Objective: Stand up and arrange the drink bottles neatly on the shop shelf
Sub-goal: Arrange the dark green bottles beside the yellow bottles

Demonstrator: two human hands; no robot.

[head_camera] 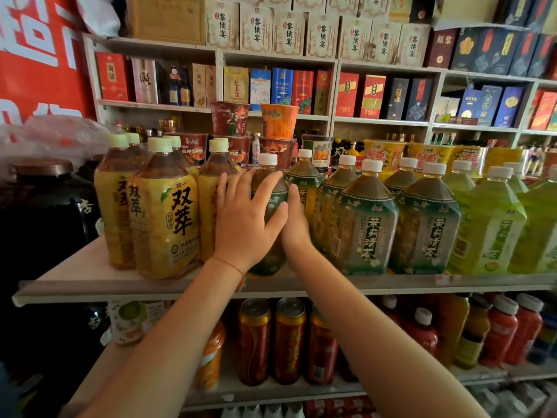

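Note:
A white-capped tea bottle with a dark green label (272, 200) stands upright in the middle of the shelf board (150, 288). It stands between the yellow tea bottles (164, 218) and more green-label tea bottles (364, 221). My left hand (244, 218) lies spread against its front and left side, fingers fairly straight. My right hand (297, 227) holds its right side, thumb up along the label. Its fingers are tucked out of sight between this bottle and its neighbour. All bottles in the row stand upright.
Pale green drink bottles (491, 224) fill the right end of the shelf. Instant noodle cups (278, 120) are stacked behind the row. Cans (289, 339) and red bottles (512, 330) sit on the shelf below. A dark jar (45, 206) stands at the left.

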